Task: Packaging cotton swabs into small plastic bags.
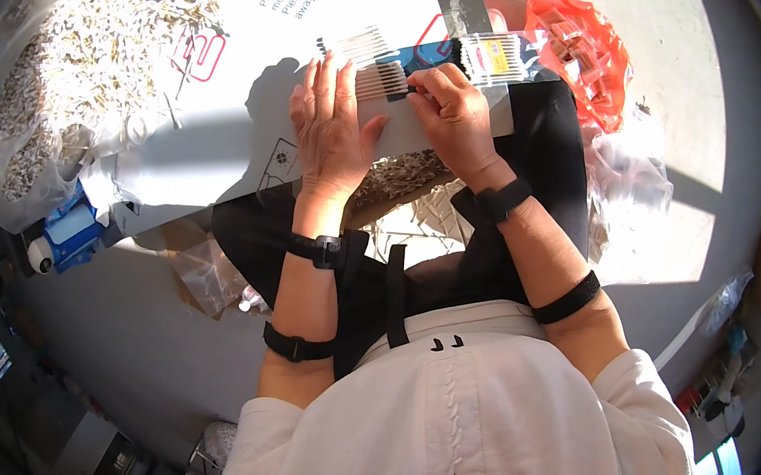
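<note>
My left hand lies with its fingers stretched out on the printed white board, its fingertips at the left end of a row of thin pale sticks. At the right end of that row, my right hand has thumb and forefinger pinched together by the sticks' dark tips. What the pinch holds is too small to make out. A second row of pale sticks lies just beyond. Farther right, a flat pack of sticks with a yellow and red label rests over a blue strip.
A large heap of small pale sticks spills from a clear plastic bag at the left. An orange-red bag of small packs stands at the far right, above a clear bag. More sticks lie below the board's near edge.
</note>
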The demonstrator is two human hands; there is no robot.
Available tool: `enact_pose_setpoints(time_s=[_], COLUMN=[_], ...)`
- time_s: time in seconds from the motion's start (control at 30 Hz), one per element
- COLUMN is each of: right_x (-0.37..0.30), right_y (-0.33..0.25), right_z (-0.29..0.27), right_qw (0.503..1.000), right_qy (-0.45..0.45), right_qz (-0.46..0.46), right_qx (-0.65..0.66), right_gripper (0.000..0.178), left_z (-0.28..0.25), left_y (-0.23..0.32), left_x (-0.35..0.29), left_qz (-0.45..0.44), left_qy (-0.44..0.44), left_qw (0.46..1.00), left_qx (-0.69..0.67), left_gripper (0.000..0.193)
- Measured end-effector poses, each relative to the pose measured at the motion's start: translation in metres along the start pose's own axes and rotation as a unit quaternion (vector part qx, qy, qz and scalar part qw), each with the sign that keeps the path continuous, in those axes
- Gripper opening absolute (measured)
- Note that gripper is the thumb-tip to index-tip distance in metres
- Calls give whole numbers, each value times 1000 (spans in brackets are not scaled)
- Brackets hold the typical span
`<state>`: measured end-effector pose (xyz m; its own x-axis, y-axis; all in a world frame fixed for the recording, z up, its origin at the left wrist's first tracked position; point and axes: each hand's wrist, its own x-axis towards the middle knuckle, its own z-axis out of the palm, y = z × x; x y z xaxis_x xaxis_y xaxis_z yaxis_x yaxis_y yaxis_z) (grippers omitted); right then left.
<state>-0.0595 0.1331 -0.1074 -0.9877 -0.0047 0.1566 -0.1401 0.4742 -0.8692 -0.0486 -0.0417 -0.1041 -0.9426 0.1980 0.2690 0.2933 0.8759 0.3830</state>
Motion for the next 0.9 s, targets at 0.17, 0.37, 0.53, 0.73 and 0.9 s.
enact_pose_setpoints(time_s=[0.17,0.37,0.53,0.73,0.9], right_x=[9,11,9,7,17], right_y=[3,7,6,4,3], right_z=[1,5,5,4,5], right_qw=[994,992,989,994,995], right_qy=[-26,-17,-33,-22,-23], right_qz=[-51,-70,-68,-54,-51], right_qx=[-88,-101,-126,-87,-88], right_gripper=[13,8,8,8,8], left_z=[4,8,8,10,11], left_y=[6,7,11,11,9], left_x=[-7,-9,-9,-10,-11], left_qz=[-22,-30,-41,-39,-39], left_qy=[-128,-133,-131,-134,-134], left_qw=[990,987,988,987,987], left_qx=[59,79,74,85,83], left_gripper=[86,87,87,88,84])
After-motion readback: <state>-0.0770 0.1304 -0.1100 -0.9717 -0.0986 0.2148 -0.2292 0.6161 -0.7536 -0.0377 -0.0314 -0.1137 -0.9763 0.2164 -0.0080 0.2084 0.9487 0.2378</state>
